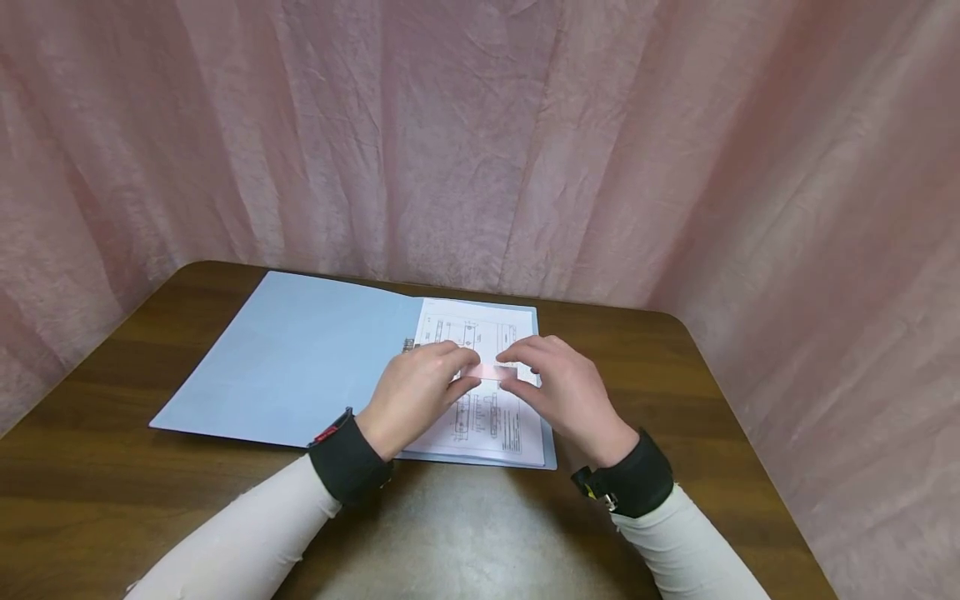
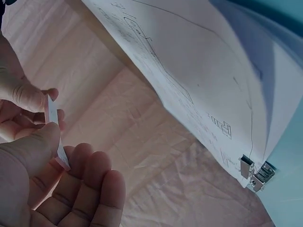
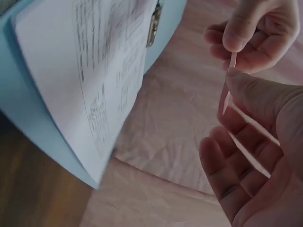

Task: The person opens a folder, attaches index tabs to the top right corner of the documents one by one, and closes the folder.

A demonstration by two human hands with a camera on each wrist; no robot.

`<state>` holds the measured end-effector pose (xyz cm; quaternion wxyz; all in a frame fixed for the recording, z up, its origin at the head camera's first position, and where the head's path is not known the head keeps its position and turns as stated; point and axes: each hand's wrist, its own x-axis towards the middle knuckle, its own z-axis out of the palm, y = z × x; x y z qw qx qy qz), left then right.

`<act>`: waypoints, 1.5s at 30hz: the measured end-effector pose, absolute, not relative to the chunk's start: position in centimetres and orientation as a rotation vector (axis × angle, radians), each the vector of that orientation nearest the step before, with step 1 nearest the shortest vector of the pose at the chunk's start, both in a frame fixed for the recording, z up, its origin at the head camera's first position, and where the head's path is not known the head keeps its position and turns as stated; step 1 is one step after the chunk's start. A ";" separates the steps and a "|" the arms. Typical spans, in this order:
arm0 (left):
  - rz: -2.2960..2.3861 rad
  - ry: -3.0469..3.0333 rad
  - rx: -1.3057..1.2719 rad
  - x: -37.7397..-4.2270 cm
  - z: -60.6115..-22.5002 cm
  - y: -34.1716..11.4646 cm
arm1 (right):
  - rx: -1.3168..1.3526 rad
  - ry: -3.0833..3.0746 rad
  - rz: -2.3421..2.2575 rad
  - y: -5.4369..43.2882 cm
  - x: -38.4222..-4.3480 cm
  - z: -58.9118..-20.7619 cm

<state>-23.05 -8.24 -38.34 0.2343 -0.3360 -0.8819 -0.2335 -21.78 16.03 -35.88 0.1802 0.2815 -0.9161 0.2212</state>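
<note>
A small, thin pink strip [image 1: 487,372] is held above the printed sheets between both hands. My left hand [image 1: 420,379] pinches its left end between thumb and fingers. At the other end, my right hand [image 1: 564,390] pinches it the same way. In the left wrist view the strip [image 2: 53,118] shows a pale face and some thickness, like a small pad; its exact kind is unclear. Below lie white sheets [image 1: 517,421] with printed line drawings, in an open light blue folder [image 1: 300,358]. A metal clip [image 2: 258,176] sits at the sheets' inner edge.
The folder lies on a brown wooden table [image 1: 660,400], its bare cover spread to the left. Pink curtains [image 1: 465,150] hang behind the table and along its right side. Black bands [image 1: 348,458] are strapped round both wrists.
</note>
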 end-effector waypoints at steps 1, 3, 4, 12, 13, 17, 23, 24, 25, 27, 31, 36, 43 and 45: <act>-0.638 -2.423 -0.923 -23.0 -38.4 -8.3 | 0.816 -2.561 0.592 16.0 -21.7 -35.9; -0.636 -2.428 -0.925 -22.9 -38.5 -8.3 | 0.844 -2.519 0.549 15.8 -21.7 -36.0; -0.635 -2.431 -0.925 -22.9 -38.5 -8.3 | 0.851 -2.509 0.537 15.7 -21.7 -36.0; -0.639 -2.441 -0.908 -22.9 -38.4 -8.3 | 0.887 -2.496 0.478 15.5 -21.8 -35.6; -0.641 -2.442 -0.907 -22.9 -38.4 -8.3 | 0.891 -2.491 0.470 15.5 -21.8 -35.6; -0.641 -2.447 -0.909 -22.9 -38.4 -8.2 | 0.914 -2.457 0.439 15.5 -21.7 -35.5; -0.651 -2.468 -0.915 -23.0 -38.5 -8.2 | 0.964 -2.405 0.351 15.4 -21.8 -35.8; -0.649 -2.469 -0.917 -23.0 -38.4 -8.2 | 0.972 -2.400 0.336 15.4 -21.9 -35.9; -0.646 -2.473 -0.918 -23.0 -38.4 -8.2 | 0.980 -2.394 0.321 15.4 -21.9 -35.9; -0.640 -2.477 -0.922 -22.9 -38.4 -8.1 | 0.991 -2.382 0.296 15.4 -22.0 -36.1; -0.635 -2.489 -0.934 -22.9 -38.3 -8.0 | 1.003 -2.362 0.265 15.3 -22.0 -36.2; -0.630 -2.495 -0.950 -22.8 -38.3 -7.9 | 1.002 -2.357 0.257 15.3 -22.0 -36.3; -0.623 -2.498 -0.959 -22.6 -38.4 -7.9 | 0.999 -2.353 0.269 15.3 -22.0 -36.3; -0.621 -2.495 -0.958 -22.6 -38.4 -7.9 | 0.999 -2.346 0.268 15.3 -22.1 -36.3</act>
